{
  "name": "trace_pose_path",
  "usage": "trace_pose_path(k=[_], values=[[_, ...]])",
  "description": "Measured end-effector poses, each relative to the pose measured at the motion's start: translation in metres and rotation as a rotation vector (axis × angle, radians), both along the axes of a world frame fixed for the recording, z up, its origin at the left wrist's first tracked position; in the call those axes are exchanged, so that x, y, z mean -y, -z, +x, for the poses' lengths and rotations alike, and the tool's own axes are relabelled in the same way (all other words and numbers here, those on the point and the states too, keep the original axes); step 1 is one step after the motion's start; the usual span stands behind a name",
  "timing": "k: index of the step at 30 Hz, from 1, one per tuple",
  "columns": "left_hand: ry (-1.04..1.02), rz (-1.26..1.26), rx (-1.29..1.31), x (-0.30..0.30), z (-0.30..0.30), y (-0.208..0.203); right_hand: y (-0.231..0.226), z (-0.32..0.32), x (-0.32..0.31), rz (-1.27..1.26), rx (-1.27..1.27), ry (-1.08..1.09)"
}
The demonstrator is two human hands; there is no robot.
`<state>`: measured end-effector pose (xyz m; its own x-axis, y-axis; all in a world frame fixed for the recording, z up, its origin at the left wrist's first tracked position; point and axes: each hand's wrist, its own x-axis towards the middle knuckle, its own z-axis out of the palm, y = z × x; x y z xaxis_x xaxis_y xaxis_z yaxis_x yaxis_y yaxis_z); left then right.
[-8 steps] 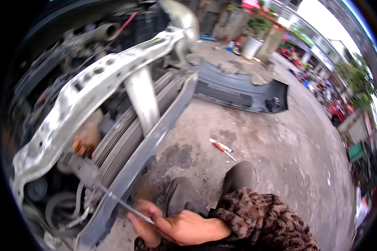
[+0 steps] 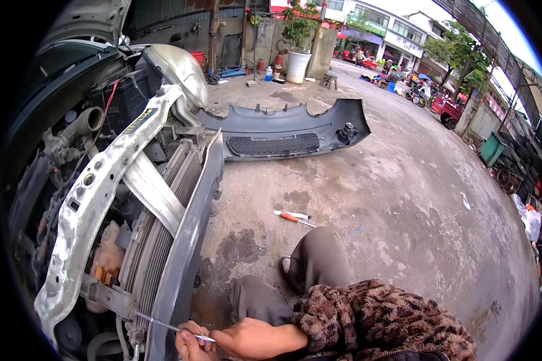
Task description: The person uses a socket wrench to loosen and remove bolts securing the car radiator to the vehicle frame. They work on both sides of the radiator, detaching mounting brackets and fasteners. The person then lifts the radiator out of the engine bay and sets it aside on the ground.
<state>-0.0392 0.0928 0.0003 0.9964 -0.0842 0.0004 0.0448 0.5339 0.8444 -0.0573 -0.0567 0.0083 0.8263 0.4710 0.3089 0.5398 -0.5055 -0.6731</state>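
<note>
You have both hands closed on the slim metal-shafted tool [image 2: 158, 322]: your left hand [image 2: 190, 343] curls round it, your right hand [image 2: 247, 338] grips its outer end, probably because so long a shaft wants steadying. It crosses over the grey beam [image 2: 190, 240], its tip near the metal bracket [image 2: 110, 299] (contact is hard to tell). The orange-handled screwdriver [image 2: 290, 217] lies on the concrete [image 2: 397, 204], seemingly within reach; the bumper cover [image 2: 271, 119] sits farther off, likely leaving you room.
</note>
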Motion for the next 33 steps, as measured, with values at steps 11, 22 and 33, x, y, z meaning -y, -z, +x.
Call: trace_pose_path(k=[11,22,33], values=[[0.144,-0.189,0.06,0.002,-0.004,-0.01,0.069,0.012,0.029,0.315,-0.307,0.173],[-0.022,0.123,0.021,0.012,0.009,0.004,-0.064,-0.026,0.051,0.666,-0.163,-0.25],[0.085,-0.178,-0.024,0.001,0.004,-0.017,-0.035,0.011,0.087,1.26,-0.883,-0.42]])
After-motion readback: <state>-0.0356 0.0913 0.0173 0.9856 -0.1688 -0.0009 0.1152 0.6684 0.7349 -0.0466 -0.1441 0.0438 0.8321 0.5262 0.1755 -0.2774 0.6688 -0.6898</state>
